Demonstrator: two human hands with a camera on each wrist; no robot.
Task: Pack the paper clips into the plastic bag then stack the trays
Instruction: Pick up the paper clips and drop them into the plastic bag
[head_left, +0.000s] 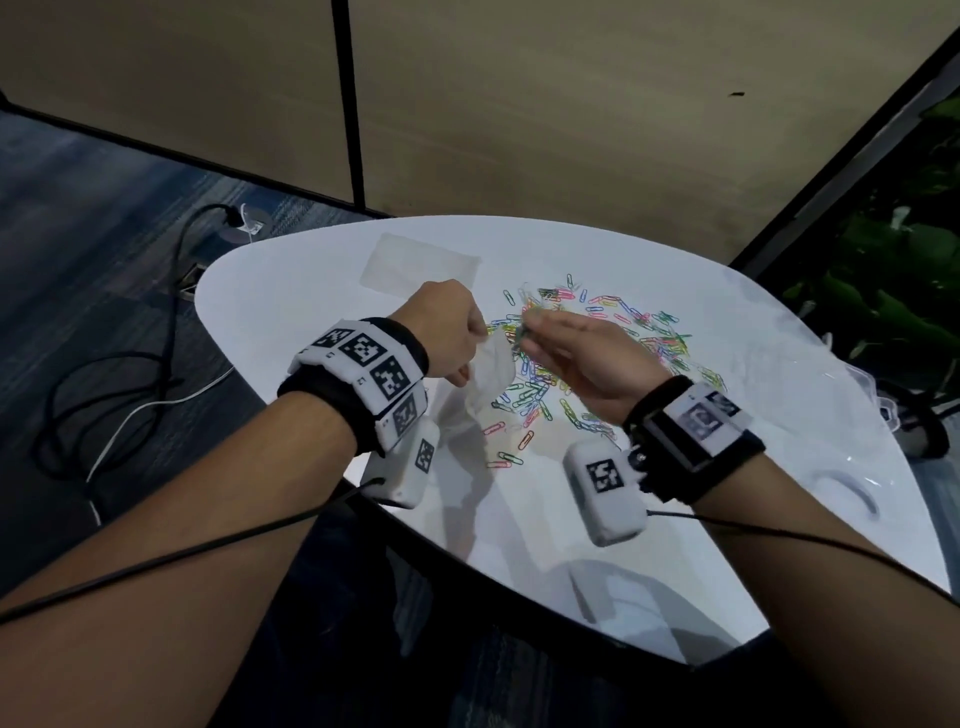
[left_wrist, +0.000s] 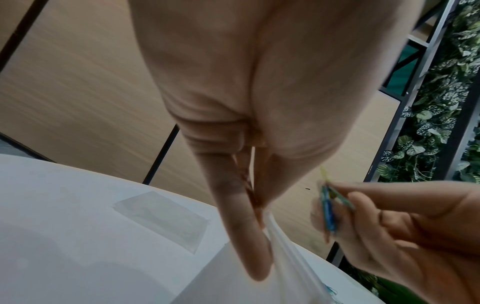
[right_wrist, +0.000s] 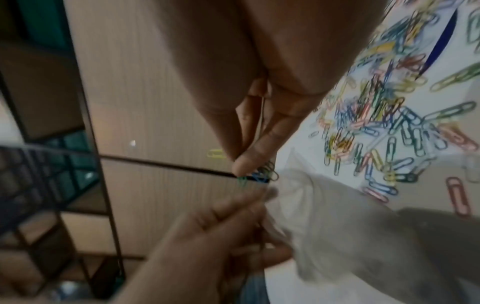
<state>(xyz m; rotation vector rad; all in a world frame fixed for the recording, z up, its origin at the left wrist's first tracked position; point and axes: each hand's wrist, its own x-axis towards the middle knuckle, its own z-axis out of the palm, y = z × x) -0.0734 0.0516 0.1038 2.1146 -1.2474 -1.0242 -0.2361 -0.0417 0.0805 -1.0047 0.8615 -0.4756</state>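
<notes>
Coloured paper clips (head_left: 597, 338) lie scattered over the middle of the white table (head_left: 311, 291). My left hand (head_left: 449, 332) pinches the rim of a clear plastic bag (head_left: 491, 374) and holds it up above the table; the bag (left_wrist: 291, 265) hangs below the fingers. My right hand (head_left: 566, 348) pinches a small bunch of paper clips (right_wrist: 259, 174) just above the bag's (right_wrist: 337, 226) mouth. The same bunch of clips (left_wrist: 328, 207) shows between the right fingertips in the left wrist view.
A second flat clear bag (head_left: 418, 267) lies at the table's far left. Clear plastic trays (head_left: 872, 395) sit at the right edge, hard to make out. Cables (head_left: 130, 410) trail on the carpet to the left. Plants (head_left: 893, 291) stand beyond the right edge.
</notes>
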